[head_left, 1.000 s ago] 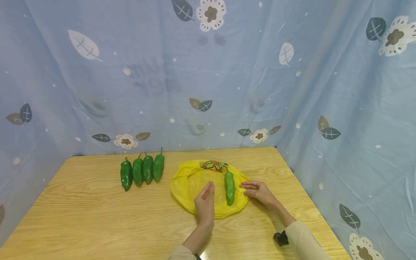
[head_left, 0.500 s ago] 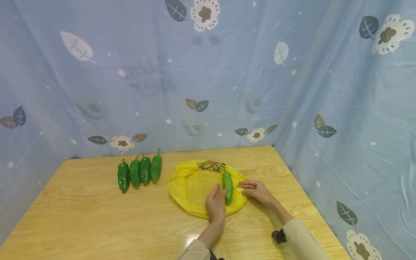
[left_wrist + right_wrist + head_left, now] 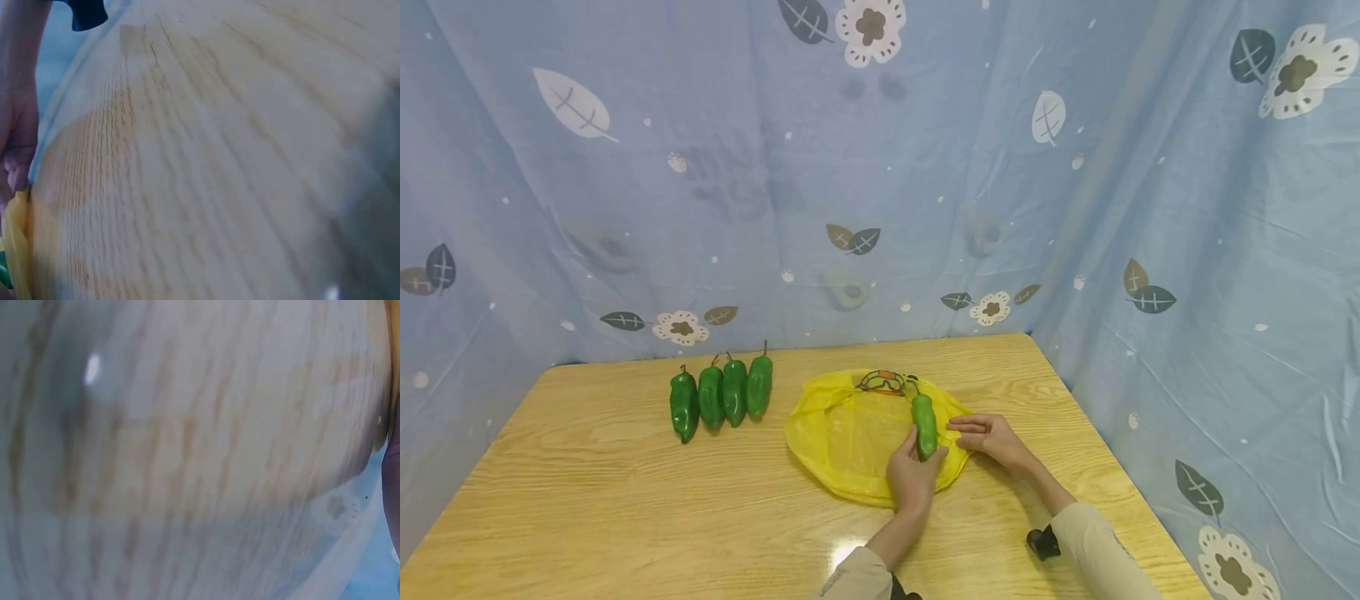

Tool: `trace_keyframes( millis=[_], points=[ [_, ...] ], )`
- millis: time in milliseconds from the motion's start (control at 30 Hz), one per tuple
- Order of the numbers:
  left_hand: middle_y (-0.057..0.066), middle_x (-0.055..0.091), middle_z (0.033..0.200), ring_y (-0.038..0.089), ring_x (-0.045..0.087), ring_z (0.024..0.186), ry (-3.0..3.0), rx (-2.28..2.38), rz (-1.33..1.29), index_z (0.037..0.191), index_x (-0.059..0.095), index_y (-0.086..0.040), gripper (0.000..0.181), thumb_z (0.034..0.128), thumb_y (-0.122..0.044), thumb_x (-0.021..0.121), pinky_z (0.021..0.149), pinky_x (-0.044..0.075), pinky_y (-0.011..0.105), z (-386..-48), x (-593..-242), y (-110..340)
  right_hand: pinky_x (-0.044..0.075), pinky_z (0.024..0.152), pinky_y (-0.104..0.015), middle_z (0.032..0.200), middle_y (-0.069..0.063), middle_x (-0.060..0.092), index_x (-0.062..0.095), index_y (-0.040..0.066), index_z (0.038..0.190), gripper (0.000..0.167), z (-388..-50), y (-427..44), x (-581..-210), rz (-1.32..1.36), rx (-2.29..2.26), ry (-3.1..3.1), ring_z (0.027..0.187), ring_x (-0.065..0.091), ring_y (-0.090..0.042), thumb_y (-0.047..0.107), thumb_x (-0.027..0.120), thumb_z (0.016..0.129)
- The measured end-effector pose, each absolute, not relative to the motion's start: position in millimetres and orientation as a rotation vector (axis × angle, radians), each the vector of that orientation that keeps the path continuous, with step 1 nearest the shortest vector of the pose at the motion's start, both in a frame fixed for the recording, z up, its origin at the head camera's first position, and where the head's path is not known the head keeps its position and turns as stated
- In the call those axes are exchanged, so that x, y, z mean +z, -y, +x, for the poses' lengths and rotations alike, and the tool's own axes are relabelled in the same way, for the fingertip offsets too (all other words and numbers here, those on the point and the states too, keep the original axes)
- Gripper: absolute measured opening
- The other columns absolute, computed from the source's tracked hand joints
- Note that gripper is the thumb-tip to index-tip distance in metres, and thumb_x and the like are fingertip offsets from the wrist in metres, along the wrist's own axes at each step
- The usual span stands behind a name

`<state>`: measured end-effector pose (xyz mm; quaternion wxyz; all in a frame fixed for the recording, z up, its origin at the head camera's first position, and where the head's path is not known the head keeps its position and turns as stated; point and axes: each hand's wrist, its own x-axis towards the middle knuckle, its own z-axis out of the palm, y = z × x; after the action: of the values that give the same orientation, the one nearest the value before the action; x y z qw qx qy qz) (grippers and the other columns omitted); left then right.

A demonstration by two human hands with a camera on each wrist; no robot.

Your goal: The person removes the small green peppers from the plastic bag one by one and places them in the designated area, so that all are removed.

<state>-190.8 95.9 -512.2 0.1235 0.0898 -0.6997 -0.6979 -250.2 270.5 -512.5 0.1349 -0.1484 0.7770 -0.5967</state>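
Observation:
A green pepper lies stem away from me on the right part of a thin, see-through yellow bag. My left hand grips its lower end, thumb on the right and fingers on the left. At the bag's right edge is my right hand, which pinches the yellow film between thumb and fingers. In the left wrist view, the right hand meets a raised fold of the bag, with a bit of the pepper beside it. The right wrist view shows mostly table.
Several green peppers lie in a row at the back left of the wooden table. A blue patterned curtain hangs behind the table and along its sides. A dark printed figure marks the bag's far edge.
My left hand has moved right across the bag and taken hold of the pepper's lower end. The right hand has stayed at the bag's edge. The head view has shifted slightly.

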Motion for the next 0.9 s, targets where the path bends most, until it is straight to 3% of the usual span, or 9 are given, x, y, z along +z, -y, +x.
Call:
trace_keyframes(
  millis=[367, 700, 900],
  points=[
    [0.02, 0.06, 0.125, 0.034, 0.06, 0.111, 2.163, -1.702, 0.124, 0.134, 0.051, 0.004, 0.068, 0.0718, 0.013, 0.075, 0.093, 0.052, 0.043, -193.3, -519.4, -100.4, 0.053, 0.088, -0.02, 0.13, -0.028, 0.054, 0.05, -0.013, 0.13, 0.044, -250.0, -271.5, -514.2, -0.433, -1.737, -2.255, 0.12, 0.054, -0.034, 0.007, 0.063, 0.092],
    [0.019, 0.067, 0.111, 0.031, 0.067, 0.097, 2.167, -1.747, 0.243, 0.127, 0.06, 0.001, 0.065, 0.0659, 0.006, 0.083, 0.081, 0.058, 0.04, -201.7, -515.6, -97.6, 0.053, 0.088, -0.02, 0.128, -0.027, 0.056, 0.052, -0.012, 0.129, 0.044, -251.1, -268.5, -510.7, -0.412, -1.749, -2.255, 0.119, 0.055, -0.032, 0.007, 0.063, 0.092],
    [0.021, 0.062, 0.12, 0.034, 0.062, 0.107, 2.105, -1.952, 0.334, 0.125, 0.06, 0.004, 0.059, 0.0699, 0.003, 0.082, 0.086, 0.056, 0.039, -201.1, -507.7, -89.0, 0.052, 0.088, -0.019, 0.128, -0.027, 0.056, 0.051, -0.013, 0.129, 0.045, -248.7, -269.6, -511.9, -0.408, -1.732, -2.25, 0.119, 0.056, -0.03, 0.007, 0.063, 0.092]
  ],
)
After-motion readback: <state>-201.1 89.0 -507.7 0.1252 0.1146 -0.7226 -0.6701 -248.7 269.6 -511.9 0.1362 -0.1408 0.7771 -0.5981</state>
